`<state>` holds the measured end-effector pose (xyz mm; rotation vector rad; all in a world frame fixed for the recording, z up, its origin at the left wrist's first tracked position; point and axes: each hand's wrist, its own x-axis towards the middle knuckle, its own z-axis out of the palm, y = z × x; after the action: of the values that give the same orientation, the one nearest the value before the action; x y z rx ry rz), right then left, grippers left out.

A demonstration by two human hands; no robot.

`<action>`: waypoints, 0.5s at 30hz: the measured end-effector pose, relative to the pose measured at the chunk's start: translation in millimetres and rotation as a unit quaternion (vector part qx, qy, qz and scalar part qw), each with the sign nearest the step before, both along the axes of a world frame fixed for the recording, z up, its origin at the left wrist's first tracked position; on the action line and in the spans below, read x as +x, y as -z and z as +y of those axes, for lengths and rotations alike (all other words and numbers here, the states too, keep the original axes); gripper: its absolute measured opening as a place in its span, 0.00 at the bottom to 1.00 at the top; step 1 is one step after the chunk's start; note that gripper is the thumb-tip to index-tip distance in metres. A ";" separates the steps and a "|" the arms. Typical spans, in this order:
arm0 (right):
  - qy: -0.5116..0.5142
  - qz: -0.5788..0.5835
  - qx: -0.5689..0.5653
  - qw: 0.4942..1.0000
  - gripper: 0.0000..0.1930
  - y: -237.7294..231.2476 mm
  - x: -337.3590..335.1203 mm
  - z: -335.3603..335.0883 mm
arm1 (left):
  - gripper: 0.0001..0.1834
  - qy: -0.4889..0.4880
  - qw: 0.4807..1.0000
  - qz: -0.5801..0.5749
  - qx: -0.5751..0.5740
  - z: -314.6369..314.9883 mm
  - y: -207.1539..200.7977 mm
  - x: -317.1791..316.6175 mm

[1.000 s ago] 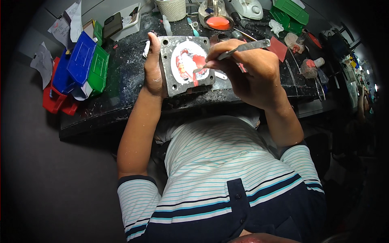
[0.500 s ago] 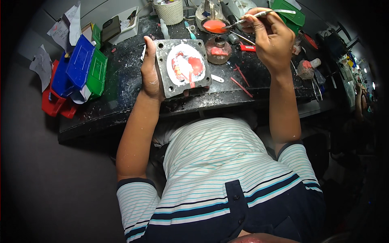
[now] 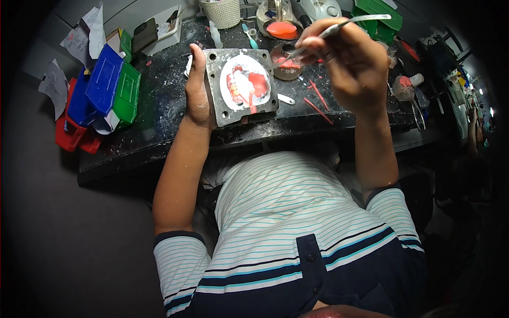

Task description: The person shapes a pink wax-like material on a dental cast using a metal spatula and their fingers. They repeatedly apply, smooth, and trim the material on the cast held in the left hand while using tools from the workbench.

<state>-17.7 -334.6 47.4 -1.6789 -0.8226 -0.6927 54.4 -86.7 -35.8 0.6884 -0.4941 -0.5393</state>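
Note:
My left hand holds a square grey metal dental flask half, tilted up above the bench, thumb along its left side. White plaster fills it, with red wax and a few tooth-like pieces in the middle. In my right hand a slim metal wax spatula is pinched between thumb and fingers. Its working tip points down-left, close to the flask's right edge; I cannot tell whether it touches. Behind stands a pan of melted red wax.
A glass spirit burner with red wax on it stands just behind the flask. Red wax sticks and a white-handled tool lie on the black bench. Blue bins and green bins are at left; a toothbrush lies behind.
My right hand has brought the spatula from the melted wax pan down and toward me, its tip now near the flask. My left hand and the flask have barely moved.

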 end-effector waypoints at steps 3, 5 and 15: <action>0.042 -0.069 -0.117 0.990 0.07 -2.0 -14.1 17.5 | 0.48 -0.022 1.000 0.009 -0.010 -5.7 -9.6 -9.8; 0.047 -0.093 -0.131 0.986 0.13 6.7 -15.0 22.7 | 0.49 -0.022 1.000 0.004 -0.006 -5.9 -9.3 -9.0; 0.039 -0.108 -0.173 0.978 0.13 8.5 -18.7 34.0 | 0.54 -0.029 0.999 0.039 -0.006 -5.2 -3.0 -4.9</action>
<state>-36.4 -300.6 38.9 -1.9782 -1.0847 -0.8325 49.5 -91.9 -32.8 0.6657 -0.4029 -0.5069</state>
